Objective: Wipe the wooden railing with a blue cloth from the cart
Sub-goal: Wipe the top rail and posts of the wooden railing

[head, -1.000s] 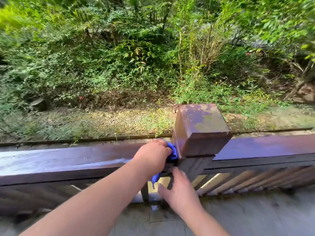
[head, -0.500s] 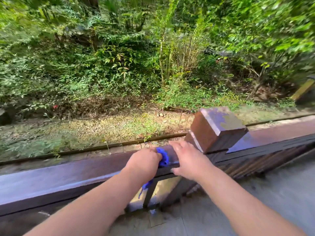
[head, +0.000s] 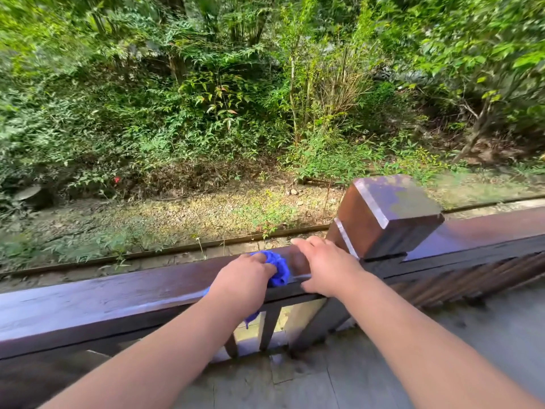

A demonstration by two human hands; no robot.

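Blue cloth sits bunched under the left hand fingers on the railing; right hand rests flat beside. Best to press evenly and spread the cloth.

No writing, label, brand, number or sign can be read anywhere in the view.
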